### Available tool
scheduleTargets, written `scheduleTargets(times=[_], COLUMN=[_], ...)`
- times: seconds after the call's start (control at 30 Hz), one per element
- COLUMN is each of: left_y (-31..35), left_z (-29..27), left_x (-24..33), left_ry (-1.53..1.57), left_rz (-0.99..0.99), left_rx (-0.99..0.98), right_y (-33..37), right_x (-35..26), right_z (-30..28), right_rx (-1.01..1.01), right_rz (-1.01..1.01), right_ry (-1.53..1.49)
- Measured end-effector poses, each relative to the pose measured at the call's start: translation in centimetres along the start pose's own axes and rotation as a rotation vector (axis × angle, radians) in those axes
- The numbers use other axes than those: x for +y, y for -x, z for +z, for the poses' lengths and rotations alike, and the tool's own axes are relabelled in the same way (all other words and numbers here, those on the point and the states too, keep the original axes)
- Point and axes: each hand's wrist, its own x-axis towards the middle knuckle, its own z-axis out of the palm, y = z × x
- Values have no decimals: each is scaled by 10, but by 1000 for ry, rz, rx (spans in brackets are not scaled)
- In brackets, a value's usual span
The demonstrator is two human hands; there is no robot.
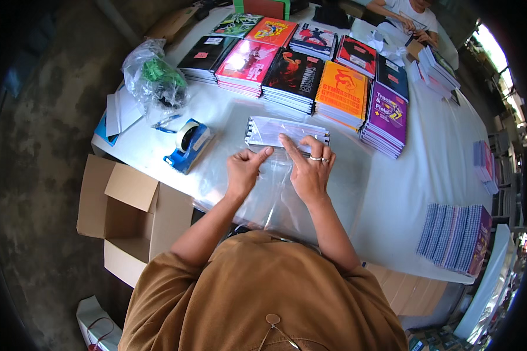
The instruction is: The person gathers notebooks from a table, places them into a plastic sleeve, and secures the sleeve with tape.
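Note:
A small stack of spiral-bound pads [275, 132], pale with black coils at its ends, lies in front of me on the table. Clear plastic film [273, 196] covers it and stretches from it toward the table's near edge. My left hand [243, 172] is just below the stack's left part, fingers curled and thumb against the index finger, seemingly pinching the film. From the right, my right hand [312, 169], with rings on it, presses an outstretched index finger on the wrapped stack; its other fingers are bent but apart.
Stacks of colourful notebooks [293, 78] stand across the far side. Left are a blue tape dispenser [188, 146], a plastic bag [152, 79] and an open cardboard box [132, 213] beside the table. More notebooks [454, 237] stand at right. Another person [413, 17] works far right.

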Motion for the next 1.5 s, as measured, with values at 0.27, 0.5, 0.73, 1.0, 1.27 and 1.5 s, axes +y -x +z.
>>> scheduleTargets(times=[0.27, 0.5, 0.73, 1.0, 1.27, 1.5], left_y=[-55, -43, -61, -10, -25, 20], left_z=[-172, -212, -212, -244, -126, 56], left_x=[2, -18, -1, -40, 56, 31], left_ry=[-1257, -986, -693, 335, -54, 177], left_rz=[652, 255, -262, -135, 270, 9], left_rx=[744, 43, 6, -228, 324, -172], right_y=[0, -5, -5, -5, -7, -10], right_x=[8, 11, 8, 18, 27, 19], right_z=[4, 8, 8, -3, -5, -10], right_rx=[9, -17, -14, -65, -25, 90], right_rz=[16, 24, 33, 13, 23, 15], right_ry=[-24, 14, 7, -117, -268, -363])
